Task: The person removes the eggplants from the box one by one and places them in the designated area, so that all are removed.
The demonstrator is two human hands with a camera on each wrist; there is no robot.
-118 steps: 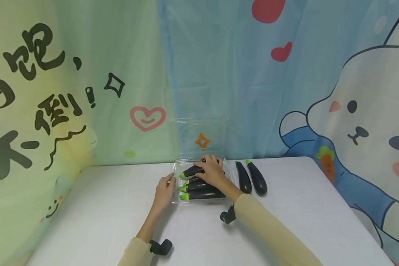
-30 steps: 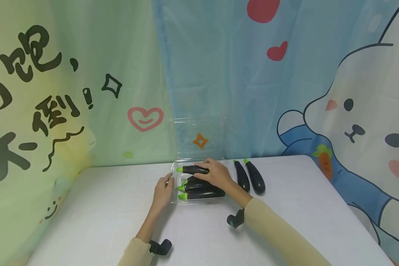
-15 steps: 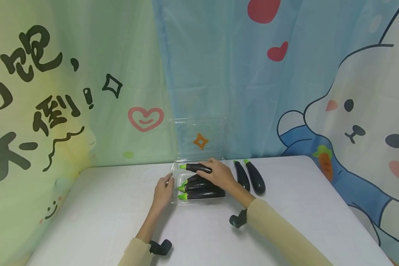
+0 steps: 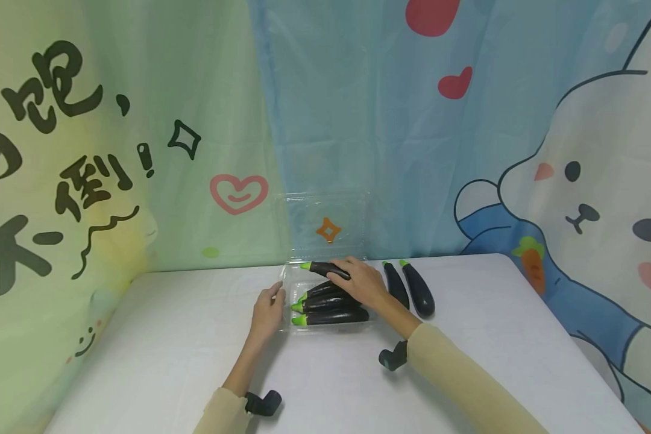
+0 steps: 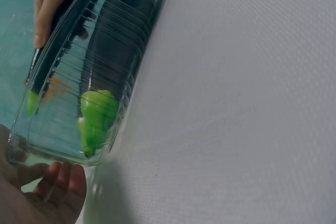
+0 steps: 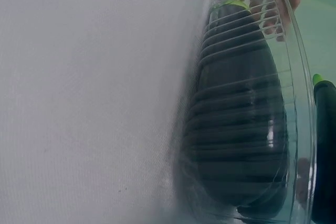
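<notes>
In the head view, the blunt end of the dark purple toy eggplant with a green cap (image 4: 325, 268) is covered by the right hand (image 4: 360, 283). In the left wrist view, the left hand (image 5: 37, 195) is cut off by the lower edge, its fingertips blurred behind the clear ribbed plastic clamshell tray (image 5: 68, 72)
</notes>
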